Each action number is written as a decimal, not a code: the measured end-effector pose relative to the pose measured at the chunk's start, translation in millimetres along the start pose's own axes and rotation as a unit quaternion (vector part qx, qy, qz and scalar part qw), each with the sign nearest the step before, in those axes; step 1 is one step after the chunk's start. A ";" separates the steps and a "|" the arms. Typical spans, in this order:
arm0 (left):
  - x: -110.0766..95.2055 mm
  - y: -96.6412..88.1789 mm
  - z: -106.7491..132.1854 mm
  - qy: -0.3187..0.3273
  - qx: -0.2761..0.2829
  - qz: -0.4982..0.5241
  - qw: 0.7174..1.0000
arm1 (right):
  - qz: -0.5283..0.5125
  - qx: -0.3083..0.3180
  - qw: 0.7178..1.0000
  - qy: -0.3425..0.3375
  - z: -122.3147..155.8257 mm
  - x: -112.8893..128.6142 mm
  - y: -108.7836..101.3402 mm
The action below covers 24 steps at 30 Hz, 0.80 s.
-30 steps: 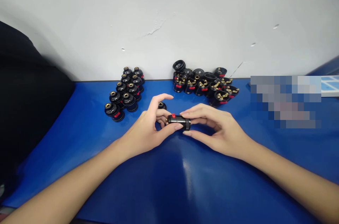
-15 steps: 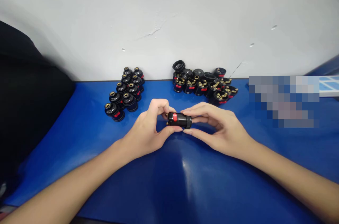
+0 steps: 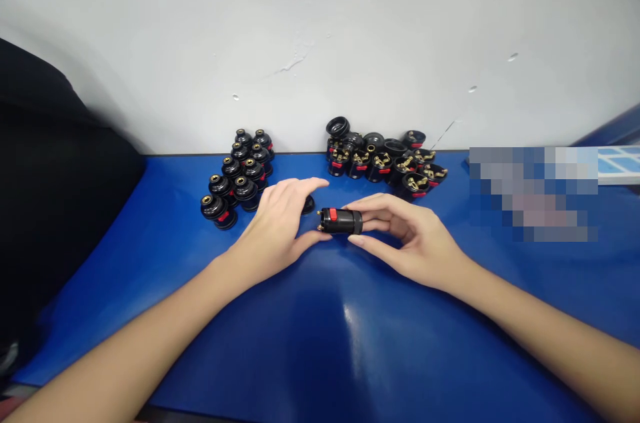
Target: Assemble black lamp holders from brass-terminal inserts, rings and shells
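My right hand point(image 3: 405, 236) grips a black lamp holder point(image 3: 341, 221) by its right end, between thumb and fingers. The lamp holder lies sideways, with its red switch facing up and brass contacts showing at the left end. Beside it, my left hand point(image 3: 283, 220) is open, index finger stretched out above. Its thumb tip is at the holder's lower left edge; whether they touch I cannot tell. A black round part point(image 3: 308, 204), perhaps a cap, shows behind my left fingers, mostly hidden.
Several capped lamp holders point(image 3: 245, 191) stand in rows at left on the blue table point(image 3: 320, 343). At back right are several uncapped lamp holders point(image 3: 381, 166) with brass contacts, and loose black caps point(image 3: 338, 126). A white wall point(image 3: 350, 23) rises behind; a blurred patch point(image 3: 535, 193) covers the right.
My left fingers have let go of the lamp holder and spread to the left, baring its contact end and the black round part behind. My right hand keeps hold.
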<state>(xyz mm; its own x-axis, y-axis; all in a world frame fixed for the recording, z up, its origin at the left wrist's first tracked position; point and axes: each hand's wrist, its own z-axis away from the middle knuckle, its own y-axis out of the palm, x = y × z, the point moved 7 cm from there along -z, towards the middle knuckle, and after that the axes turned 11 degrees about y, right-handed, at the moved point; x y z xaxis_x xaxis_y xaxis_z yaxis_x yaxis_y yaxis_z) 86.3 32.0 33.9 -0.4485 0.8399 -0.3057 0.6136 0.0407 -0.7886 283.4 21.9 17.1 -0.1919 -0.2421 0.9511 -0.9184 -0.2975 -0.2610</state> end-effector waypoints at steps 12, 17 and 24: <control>20.0 2.4 3.2 -0.175 -0.053 0.162 0.970 | 0.007 -0.038 0.998 -0.041 -0.4 0.8 -8.0; 23.0 9.1 3.9 -0.227 -0.134 0.346 0.901 | 0.039 -0.043 0.996 -0.070 1.9 5.7 -7.7; 14.8 21.9 3.1 -0.272 -0.096 0.425 0.858 | 0.124 -0.042 0.985 -0.114 5.4 14.5 -5.7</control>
<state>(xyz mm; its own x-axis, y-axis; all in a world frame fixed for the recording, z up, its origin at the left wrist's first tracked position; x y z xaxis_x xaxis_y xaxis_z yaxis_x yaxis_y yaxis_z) 91.2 43.6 10.5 0.0097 0.2345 -0.9721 0.9415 -0.3297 -0.0702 287.8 15.1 31.4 -0.3400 -0.5013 0.7957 -0.8805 -0.1277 -0.4566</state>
